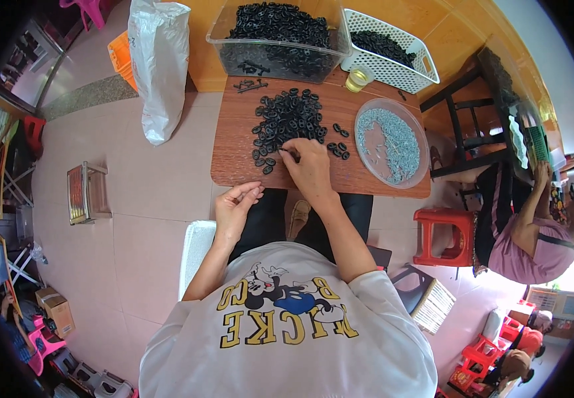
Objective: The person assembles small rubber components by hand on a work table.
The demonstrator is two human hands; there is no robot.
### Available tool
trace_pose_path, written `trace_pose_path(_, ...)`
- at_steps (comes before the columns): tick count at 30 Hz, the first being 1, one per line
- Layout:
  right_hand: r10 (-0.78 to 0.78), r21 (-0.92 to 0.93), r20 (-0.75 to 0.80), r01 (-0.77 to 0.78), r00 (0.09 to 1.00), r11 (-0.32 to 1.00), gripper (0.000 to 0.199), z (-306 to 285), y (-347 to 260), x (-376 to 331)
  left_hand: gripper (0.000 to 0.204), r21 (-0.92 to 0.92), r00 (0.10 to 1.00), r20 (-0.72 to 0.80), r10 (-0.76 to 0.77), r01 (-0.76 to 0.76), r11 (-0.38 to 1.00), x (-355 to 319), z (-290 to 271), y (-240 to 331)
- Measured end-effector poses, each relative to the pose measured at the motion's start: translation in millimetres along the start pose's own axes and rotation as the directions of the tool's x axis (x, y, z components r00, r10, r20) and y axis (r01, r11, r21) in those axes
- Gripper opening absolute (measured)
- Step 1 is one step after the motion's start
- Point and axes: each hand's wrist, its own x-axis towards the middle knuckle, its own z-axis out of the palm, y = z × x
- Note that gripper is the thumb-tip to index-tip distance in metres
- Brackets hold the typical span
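Note:
A heap of small black oval plastic parts with holes (290,116) lies on the brown wooden table (234,156). My right hand (310,169) reaches to the near edge of that heap, thumb and fingertips closed on one of the black parts, mostly covered by the fingers. At the table's front edge my left hand (234,207) is held with thumb and fingertips pinched together; whatever sits between them is too small to make out. To the right of the heap, a round clear tub (374,174) holds many small silvery screws (400,149).
Behind the heap stand a clear bin (280,61) and a white perforated basket (423,76), both holding black parts. A cup of yellowish liquid (358,78) is beside them. A white sack (157,73) stands left of the table. Another person (529,245) works at right near a red stool (443,235).

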Motion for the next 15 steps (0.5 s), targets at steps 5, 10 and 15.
trace_pose_path(5, 0.380, 0.616, 0.133, -0.376, 0.916, 0.692, 0.010, -20.1, -11.0, -32.3, 0.018, 0.000, 0.999, 0.029, -0.016, 0.016, 1.000, -3.3, 8.5, 7.6)
trace_pose_path(10, 0.417, 0.841, 0.322, -0.459, 0.850, 0.286, 0.014, -34.2, 6.6, -80.6, 0.018, 0.037, 0.999, 0.046, -0.019, 0.017, 0.999, -8.4, 18.7, 10.4)
trace_pose_path(15, 0.455, 0.888, 0.438, -0.453, 0.776, -0.081, 0.012, -33.5, 36.4, -134.5, 0.016, 0.088, 0.991, 0.132, 0.018, -0.030, 0.996, -5.1, 49.5, 28.1)
